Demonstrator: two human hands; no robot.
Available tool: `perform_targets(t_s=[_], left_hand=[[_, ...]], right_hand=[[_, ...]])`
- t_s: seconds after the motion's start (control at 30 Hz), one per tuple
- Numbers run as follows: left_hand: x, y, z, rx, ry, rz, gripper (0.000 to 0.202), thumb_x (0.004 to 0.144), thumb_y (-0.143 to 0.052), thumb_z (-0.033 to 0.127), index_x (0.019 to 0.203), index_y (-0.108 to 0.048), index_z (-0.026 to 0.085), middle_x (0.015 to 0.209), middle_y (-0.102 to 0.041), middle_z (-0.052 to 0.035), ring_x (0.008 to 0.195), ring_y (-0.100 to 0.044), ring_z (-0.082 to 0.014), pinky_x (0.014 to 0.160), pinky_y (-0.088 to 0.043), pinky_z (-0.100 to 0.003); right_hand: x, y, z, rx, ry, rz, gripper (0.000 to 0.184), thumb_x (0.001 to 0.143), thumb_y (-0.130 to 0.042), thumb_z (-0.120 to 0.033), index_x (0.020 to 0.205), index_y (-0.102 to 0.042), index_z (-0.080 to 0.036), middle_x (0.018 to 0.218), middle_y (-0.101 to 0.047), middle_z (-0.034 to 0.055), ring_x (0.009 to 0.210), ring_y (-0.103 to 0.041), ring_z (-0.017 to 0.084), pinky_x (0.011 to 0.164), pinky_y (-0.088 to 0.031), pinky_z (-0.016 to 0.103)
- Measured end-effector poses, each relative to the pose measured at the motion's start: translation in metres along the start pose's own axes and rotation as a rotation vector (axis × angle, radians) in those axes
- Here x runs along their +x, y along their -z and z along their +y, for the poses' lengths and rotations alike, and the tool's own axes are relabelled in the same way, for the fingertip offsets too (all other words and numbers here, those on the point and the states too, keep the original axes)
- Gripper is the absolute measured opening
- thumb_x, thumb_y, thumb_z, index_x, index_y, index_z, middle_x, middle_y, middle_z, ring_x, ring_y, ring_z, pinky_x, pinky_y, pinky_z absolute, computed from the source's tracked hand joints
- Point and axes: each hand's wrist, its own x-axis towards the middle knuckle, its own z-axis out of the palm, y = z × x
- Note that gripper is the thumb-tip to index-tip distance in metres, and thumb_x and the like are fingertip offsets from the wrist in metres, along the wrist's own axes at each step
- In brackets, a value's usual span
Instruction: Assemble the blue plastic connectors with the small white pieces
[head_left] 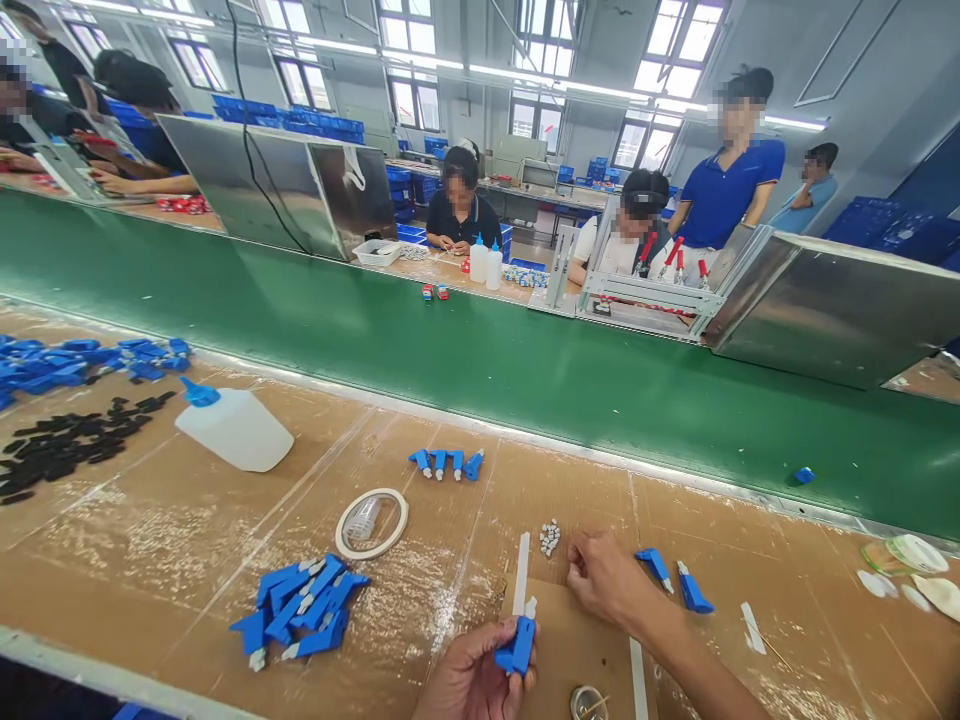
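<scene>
My left hand is at the bottom edge, closed around a small blue plastic part with a white tip. My right hand rests fingers curled on the cardboard-covered bench, its fingertips pinched close to a little cluster of tiny white pieces; what it pinches is too small to name. A white strip lies between the two hands. Two loose blue parts lie just right of my right hand.
A heap of blue parts, a tape ring, a row of blue parts, a tipped white squeeze bottle, black pieces and more blue pieces lie on the bench. A green conveyor belt runs behind; other workers sit beyond it.
</scene>
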Motion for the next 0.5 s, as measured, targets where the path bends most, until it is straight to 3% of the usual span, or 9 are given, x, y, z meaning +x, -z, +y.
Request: perform_targets(t_s=[0.13,0.27,0.4,0.5], left_hand=[[0.002,-0.005,-0.005,-0.011,-0.010,0.028,0.011,0.075,-0.078,0.010,0.083,-0.074,0.003,0.063,-0.076,-0.0075,0.053,-0.071,-0.0148,0.050,-0.053,-0.015],[0.001,-0.008,-0.011,0.013,-0.008,0.009,0.016,0.075,-0.079,0.011,0.088,-0.074,0.003,0.065,-0.076,-0.0079,0.056,-0.073,-0.0162,0.053,-0.054,-0.016],[0.001,-0.008,-0.017,0.065,-0.019,-0.058,0.022,0.069,-0.086,0.016,0.085,-0.076,0.005,0.067,-0.076,-0.0071,0.059,-0.074,-0.0164,0.055,-0.055,-0.016],[0.001,-0.007,-0.023,0.128,-0.034,-0.081,0.027,0.065,-0.090,0.020,0.084,-0.076,0.007,0.067,-0.075,-0.0049,0.059,-0.073,-0.0156,0.054,-0.054,-0.016]], right_hand=[[-0.026,-0.001,0.012,0.414,-0.044,-0.066,0.004,0.073,-0.056,-0.023,0.071,-0.052,-0.022,0.059,-0.062,-0.0016,0.057,-0.063,0.019,0.055,-0.045,0.027],[-0.061,-0.009,0.014,0.847,-0.106,-0.122,0.032,0.074,-0.068,-0.050,0.082,-0.061,-0.019,0.066,-0.065,-0.0009,0.055,-0.065,0.016,0.055,-0.051,0.028],[-0.087,-0.019,0.007,1.347,-0.162,-0.109,0.040,0.066,-0.090,-0.048,0.079,-0.071,-0.015,0.069,-0.070,0.0021,0.056,-0.065,0.012,0.056,-0.048,0.023],[-0.094,-0.027,0.005,1.450,-0.161,-0.127,0.042,0.063,-0.093,-0.047,0.076,-0.071,-0.014,0.067,-0.072,0.0029,0.054,-0.065,0.011,0.053,-0.045,0.020]])
